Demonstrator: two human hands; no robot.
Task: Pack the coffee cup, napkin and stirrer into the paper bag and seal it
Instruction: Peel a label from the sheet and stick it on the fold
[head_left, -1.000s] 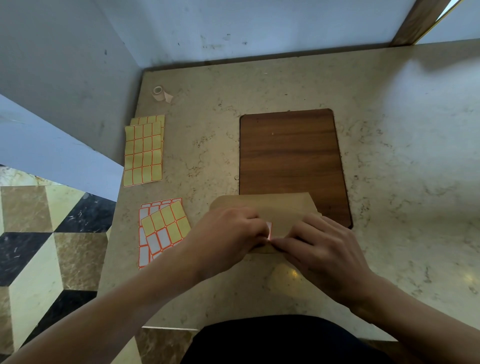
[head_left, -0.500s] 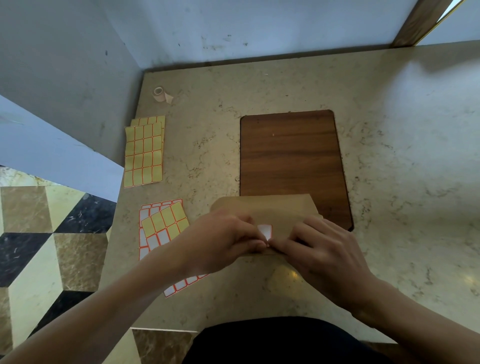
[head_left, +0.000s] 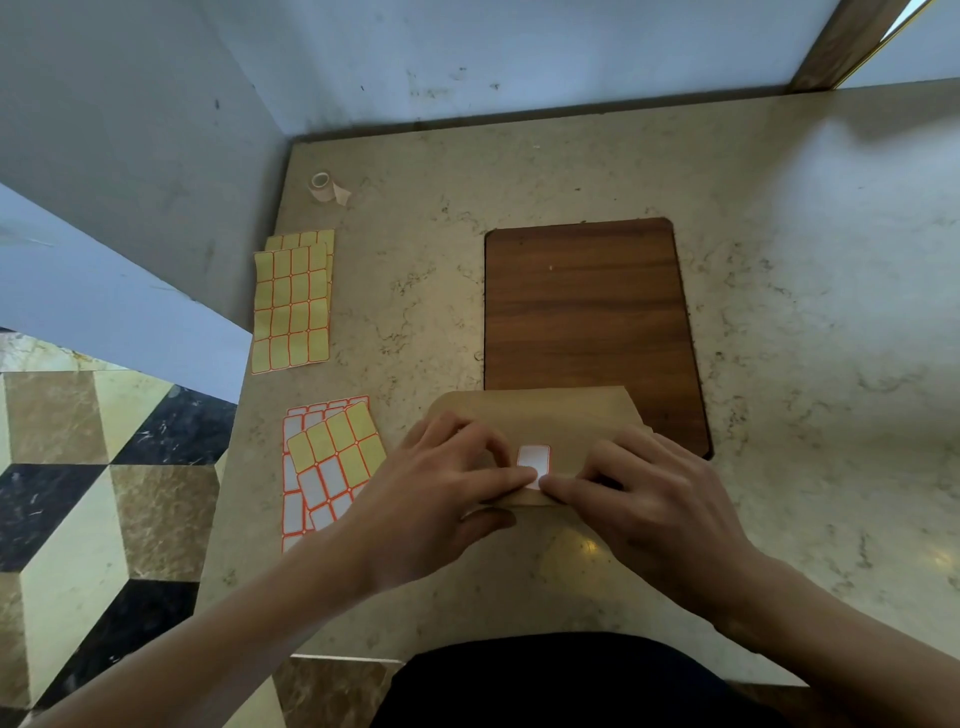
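Note:
The brown paper bag (head_left: 545, 415) lies at the near middle of the marble counter, its top folded over toward me. A white sticker with an orange rim (head_left: 534, 458) sits on the fold. My left hand (head_left: 441, 493) holds the bag's near edge, with curled fingers on top and the thumb beneath, and its index fingertip touches the sticker's lower edge. My right hand (head_left: 654, 504) rests on the right part of the bag, its index fingertip pressing the sticker from the right. No coffee cup, napkin or stirrer shows.
A dark wooden board (head_left: 587, 312) lies just behind the bag. Yellow sticker sheets (head_left: 292, 306) and partly used sheets (head_left: 327, 467) lie along the counter's left edge. A small tape roll (head_left: 322, 186) sits in the far left corner, against the walls.
The sticker, held on edge between both hands' fingertips a second ago, now lies flat on the bag's fold. Both hands have stayed at the bag.

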